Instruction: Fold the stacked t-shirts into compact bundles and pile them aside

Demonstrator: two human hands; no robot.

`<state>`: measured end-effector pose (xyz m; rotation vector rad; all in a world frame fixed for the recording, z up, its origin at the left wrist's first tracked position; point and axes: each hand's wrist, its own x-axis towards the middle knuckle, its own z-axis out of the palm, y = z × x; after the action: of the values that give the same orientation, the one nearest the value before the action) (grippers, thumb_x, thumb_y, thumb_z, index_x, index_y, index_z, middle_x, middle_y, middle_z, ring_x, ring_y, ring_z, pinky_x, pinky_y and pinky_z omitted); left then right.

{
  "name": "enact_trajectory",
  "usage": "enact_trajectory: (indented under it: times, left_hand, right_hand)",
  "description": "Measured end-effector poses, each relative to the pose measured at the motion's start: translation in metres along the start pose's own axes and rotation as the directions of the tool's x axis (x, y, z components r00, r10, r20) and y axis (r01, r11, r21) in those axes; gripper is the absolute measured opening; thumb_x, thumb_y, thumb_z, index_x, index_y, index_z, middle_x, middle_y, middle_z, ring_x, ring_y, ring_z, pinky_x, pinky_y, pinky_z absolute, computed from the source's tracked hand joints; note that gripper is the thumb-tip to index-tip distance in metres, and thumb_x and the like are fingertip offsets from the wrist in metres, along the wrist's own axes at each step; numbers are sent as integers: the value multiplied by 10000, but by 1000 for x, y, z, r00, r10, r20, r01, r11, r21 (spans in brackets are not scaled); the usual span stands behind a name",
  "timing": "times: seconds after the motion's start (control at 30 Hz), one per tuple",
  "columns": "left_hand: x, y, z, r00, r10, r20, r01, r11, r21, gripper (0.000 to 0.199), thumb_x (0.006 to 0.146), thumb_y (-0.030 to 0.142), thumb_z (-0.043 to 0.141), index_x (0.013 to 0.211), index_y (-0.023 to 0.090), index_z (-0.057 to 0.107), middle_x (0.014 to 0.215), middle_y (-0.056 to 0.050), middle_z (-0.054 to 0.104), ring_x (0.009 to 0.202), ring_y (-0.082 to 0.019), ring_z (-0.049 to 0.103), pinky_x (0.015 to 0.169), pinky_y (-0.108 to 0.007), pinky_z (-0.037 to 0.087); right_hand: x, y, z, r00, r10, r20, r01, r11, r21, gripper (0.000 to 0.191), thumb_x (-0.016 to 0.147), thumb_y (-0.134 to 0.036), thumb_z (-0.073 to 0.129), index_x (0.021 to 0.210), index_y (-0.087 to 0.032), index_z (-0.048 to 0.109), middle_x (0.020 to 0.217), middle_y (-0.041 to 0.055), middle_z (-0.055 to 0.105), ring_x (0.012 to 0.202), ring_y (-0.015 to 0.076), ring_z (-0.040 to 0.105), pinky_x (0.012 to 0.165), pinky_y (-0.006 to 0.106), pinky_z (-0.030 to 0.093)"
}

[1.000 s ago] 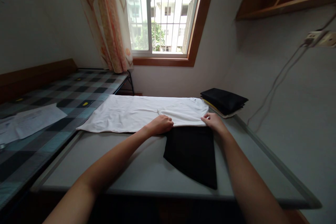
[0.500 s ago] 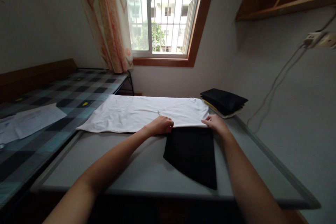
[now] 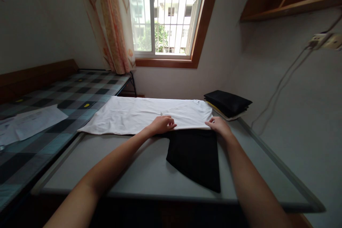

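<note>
A white shirt point(image 3: 133, 112) lies folded into a long strip across the table. From under its near edge a black sleeve-shaped part point(image 3: 195, 160) spreads toward me. At the right end, my right hand point(image 3: 219, 126) is closed, pinching the near corner of the white cloth between thumb and fingers. My left hand point(image 3: 161, 124) rests on the near edge, around the middle of the strip, above where the black part begins. Its fingers are loosely bent and apart from the thumb.
The pale table point(image 3: 133, 181) has a raised grey rim. A stack of folded dark cloth point(image 3: 227, 101) sits at its back right. On the left is a checked bed point(image 3: 61, 94) with paper sheets point(image 3: 40, 121). A window point(image 3: 171, 14) and curtain point(image 3: 112, 25) are behind.
My left hand has loosened its pinch on the near edge and lifted slightly, its fingers moving apart. The right hand keeps its place at the corner.
</note>
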<state>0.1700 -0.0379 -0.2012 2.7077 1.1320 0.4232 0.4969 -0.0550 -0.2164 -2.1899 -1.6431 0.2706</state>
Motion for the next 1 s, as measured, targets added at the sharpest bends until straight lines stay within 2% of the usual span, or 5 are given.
enact_trajectory:
  times: [0.13,0.23,0.43,0.73,1.0]
  left_hand:
    - [1,-19,9,935,-268,-231,283,959,32,312,925,347,512,1183,251,659,1194,-98,612,1114,-251,563,941,-385,425]
    - [1,-31,14,893,-387,-230,392,920,-26,408,911,378,532,1309,309,587,1244,-95,590,1183,-277,517,990,-459,382]
    - [4,-38,16,897,-418,-146,403,907,-122,282,870,391,570,1096,298,713,1294,-60,580,1210,-286,494,1024,-480,326]
    - [4,-37,16,905,-401,-142,383,913,-141,383,869,347,550,1241,280,614,1394,-52,517,1235,-279,468,1044,-470,290]
    - [2,-37,20,905,-383,-183,372,923,-93,322,894,348,497,1190,279,601,1375,-53,516,1213,-276,479,1035,-474,297]
  right_hand:
    - [1,-3,0,997,52,58,-51,999,-17,185,719,-383,691,737,-198,701,710,52,706,692,199,660,588,242,420]
    - [2,-2,2,997,40,65,-39,999,-24,197,729,-388,679,752,-194,702,742,64,714,712,205,664,587,243,416]
    - [1,-3,3,997,39,65,-34,997,-64,228,758,-413,621,772,-197,694,771,67,718,743,209,669,601,244,413]
    - [-7,-13,-4,999,8,33,-5,998,-68,180,751,-363,621,748,-196,687,774,61,715,734,195,657,595,235,402]
    - [-11,-16,-6,1000,-26,0,26,996,-84,170,776,-366,627,769,-210,696,740,55,709,722,189,648,602,239,396]
